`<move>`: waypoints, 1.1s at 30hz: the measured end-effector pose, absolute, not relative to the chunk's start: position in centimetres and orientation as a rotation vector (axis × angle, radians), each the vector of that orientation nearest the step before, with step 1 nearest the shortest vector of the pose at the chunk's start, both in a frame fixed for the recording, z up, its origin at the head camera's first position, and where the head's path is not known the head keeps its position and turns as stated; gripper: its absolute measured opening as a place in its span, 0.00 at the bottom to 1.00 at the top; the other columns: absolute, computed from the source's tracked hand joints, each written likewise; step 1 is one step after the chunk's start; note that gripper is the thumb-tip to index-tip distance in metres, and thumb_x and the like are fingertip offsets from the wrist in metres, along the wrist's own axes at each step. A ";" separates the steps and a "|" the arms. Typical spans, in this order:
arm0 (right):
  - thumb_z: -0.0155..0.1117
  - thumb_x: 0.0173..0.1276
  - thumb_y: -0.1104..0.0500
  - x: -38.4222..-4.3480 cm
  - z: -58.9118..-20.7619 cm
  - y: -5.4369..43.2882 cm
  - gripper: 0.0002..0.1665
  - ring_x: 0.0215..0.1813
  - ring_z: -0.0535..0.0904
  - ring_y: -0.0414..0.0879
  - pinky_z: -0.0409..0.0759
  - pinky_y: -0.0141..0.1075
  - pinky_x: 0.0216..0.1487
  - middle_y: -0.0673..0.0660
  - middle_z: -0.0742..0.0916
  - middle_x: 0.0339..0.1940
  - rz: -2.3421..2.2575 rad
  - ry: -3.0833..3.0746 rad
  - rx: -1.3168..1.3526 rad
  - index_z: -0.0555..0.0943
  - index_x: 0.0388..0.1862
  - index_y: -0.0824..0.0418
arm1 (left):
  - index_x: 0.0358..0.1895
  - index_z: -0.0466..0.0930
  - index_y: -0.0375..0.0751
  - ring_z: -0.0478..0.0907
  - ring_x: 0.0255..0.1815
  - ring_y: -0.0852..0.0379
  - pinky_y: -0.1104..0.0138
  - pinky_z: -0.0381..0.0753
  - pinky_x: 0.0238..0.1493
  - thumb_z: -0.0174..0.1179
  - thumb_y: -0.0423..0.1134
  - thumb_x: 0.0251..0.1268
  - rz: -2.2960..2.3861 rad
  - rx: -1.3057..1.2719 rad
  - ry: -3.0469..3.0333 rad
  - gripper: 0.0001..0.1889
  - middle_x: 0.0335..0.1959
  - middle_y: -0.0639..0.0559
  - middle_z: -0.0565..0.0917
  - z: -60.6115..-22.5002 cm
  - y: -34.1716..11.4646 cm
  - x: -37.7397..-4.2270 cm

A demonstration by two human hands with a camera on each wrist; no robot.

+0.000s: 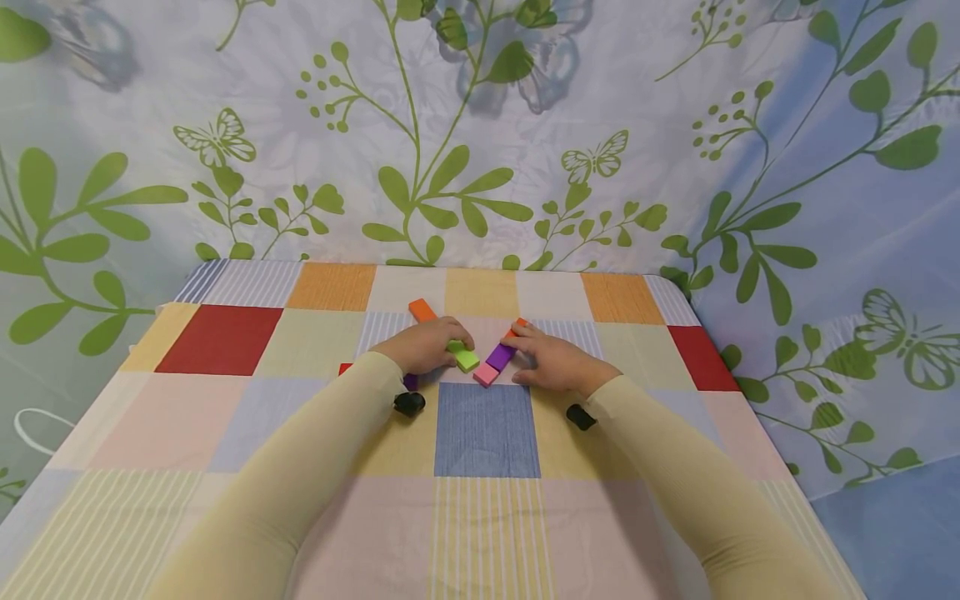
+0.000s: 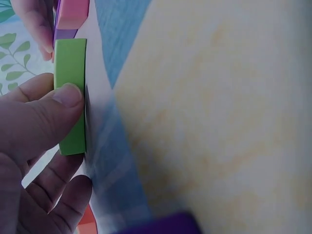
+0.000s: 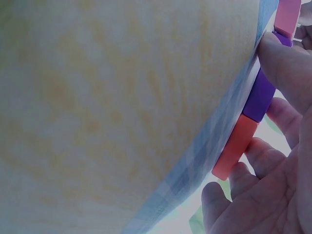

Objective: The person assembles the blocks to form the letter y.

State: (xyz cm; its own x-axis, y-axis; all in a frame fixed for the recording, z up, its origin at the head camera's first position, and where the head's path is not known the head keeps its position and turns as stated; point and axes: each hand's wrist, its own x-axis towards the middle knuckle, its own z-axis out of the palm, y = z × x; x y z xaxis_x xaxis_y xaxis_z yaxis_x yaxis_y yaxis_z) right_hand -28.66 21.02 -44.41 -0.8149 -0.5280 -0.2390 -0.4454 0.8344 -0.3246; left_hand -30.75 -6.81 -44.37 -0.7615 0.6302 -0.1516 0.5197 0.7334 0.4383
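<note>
In the head view, my left hand pinches a lime-green block; the left wrist view shows the thumb on the near face of the green block and fingers behind it. A pink block, a purple block and an orange block form a slanting row on the cloth. My right hand holds this row, its thumb at the purple block and fingers behind it and the orange block. Whether green and pink touch, I cannot tell.
Another orange block lies beyond my left hand. A red block and a second purple block show partly beside the left sleeve. A patchwork cloth covers the table, and a leaf-patterned curtain hangs behind it.
</note>
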 end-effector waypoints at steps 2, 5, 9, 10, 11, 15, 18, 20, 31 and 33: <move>0.73 0.72 0.49 -28.7 -44.4 21.0 0.44 0.90 0.45 0.59 0.56 0.56 0.86 0.58 0.56 0.89 -0.368 2.695 -0.738 0.66 0.83 0.50 | 0.62 0.84 0.51 0.75 0.73 0.48 0.53 0.72 0.78 0.66 0.36 0.74 0.539 0.906 2.643 0.17 0.72 0.51 0.77 -44.3 -6.6 -30.7; 0.72 0.72 0.50 -28.7 -44.4 21.1 0.44 0.90 0.44 0.59 0.56 0.56 0.86 0.58 0.56 0.89 -0.373 2.694 -0.739 0.66 0.84 0.50 | 0.62 0.84 0.51 0.76 0.73 0.47 0.53 0.72 0.78 0.66 0.37 0.74 0.534 0.915 2.643 0.17 0.72 0.51 0.77 -44.3 -6.4 -30.7; 0.72 0.72 0.50 -28.7 -44.5 21.1 0.44 0.90 0.44 0.58 0.55 0.56 0.86 0.58 0.55 0.90 -0.380 2.686 -0.728 0.66 0.84 0.50 | 0.62 0.84 0.51 0.75 0.73 0.48 0.53 0.72 0.78 0.66 0.36 0.73 0.540 0.914 2.646 0.16 0.72 0.51 0.76 -44.4 -6.3 -30.7; 0.72 0.72 0.50 -28.8 -44.5 21.1 0.44 0.90 0.43 0.58 0.55 0.56 0.86 0.57 0.55 0.90 -0.378 2.685 -0.726 0.66 0.84 0.50 | 0.62 0.84 0.51 0.75 0.73 0.48 0.53 0.72 0.78 0.66 0.36 0.74 0.542 0.915 2.647 0.16 0.72 0.51 0.76 -44.4 -6.3 -30.7; 0.72 0.72 0.50 -28.8 -44.5 21.1 0.44 0.90 0.44 0.58 0.55 0.56 0.86 0.57 0.55 0.90 -0.375 2.686 -0.727 0.66 0.84 0.50 | 0.62 0.84 0.51 0.75 0.73 0.48 0.53 0.72 0.78 0.66 0.36 0.74 0.543 0.915 2.646 0.16 0.72 0.51 0.76 -44.4 -6.3 -30.7; 0.72 0.72 0.49 -28.9 -44.6 21.1 0.45 0.90 0.44 0.58 0.55 0.56 0.86 0.57 0.55 0.90 -0.359 2.688 -0.721 0.65 0.84 0.49 | 0.61 0.84 0.50 0.75 0.74 0.47 0.53 0.72 0.78 0.66 0.35 0.74 0.552 0.928 2.642 0.16 0.72 0.51 0.77 -44.5 -6.2 -30.7; 0.72 0.72 0.49 -28.9 -44.6 21.1 0.45 0.90 0.44 0.57 0.55 0.55 0.86 0.57 0.55 0.90 -0.360 2.689 -0.722 0.66 0.84 0.49 | 0.61 0.85 0.49 0.74 0.74 0.47 0.53 0.71 0.79 0.66 0.35 0.74 0.563 0.931 2.640 0.16 0.72 0.50 0.77 -44.5 -6.1 -30.7; 0.73 0.72 0.49 -28.9 -44.6 21.1 0.45 0.90 0.44 0.57 0.55 0.55 0.86 0.57 0.55 0.90 -0.365 2.689 -0.726 0.66 0.84 0.50 | 0.61 0.85 0.49 0.74 0.74 0.48 0.53 0.71 0.79 0.65 0.35 0.74 0.566 0.929 2.639 0.16 0.72 0.51 0.77 -44.5 -6.0 -30.7; 0.72 0.72 0.50 -28.8 -44.6 21.2 0.44 0.90 0.44 0.58 0.56 0.55 0.86 0.58 0.56 0.89 -0.385 2.691 -0.750 0.66 0.84 0.52 | 0.62 0.84 0.49 0.74 0.74 0.49 0.54 0.72 0.78 0.65 0.35 0.74 0.535 0.940 2.657 0.17 0.71 0.50 0.78 -44.4 -5.9 -30.7; 0.72 0.72 0.50 -28.9 -44.7 21.3 0.44 0.90 0.44 0.58 0.56 0.56 0.86 0.58 0.56 0.89 -0.388 2.692 -0.759 0.66 0.83 0.52 | 0.62 0.84 0.49 0.75 0.74 0.49 0.54 0.72 0.78 0.64 0.34 0.74 0.523 0.947 2.667 0.17 0.71 0.50 0.78 -44.5 -5.8 -30.7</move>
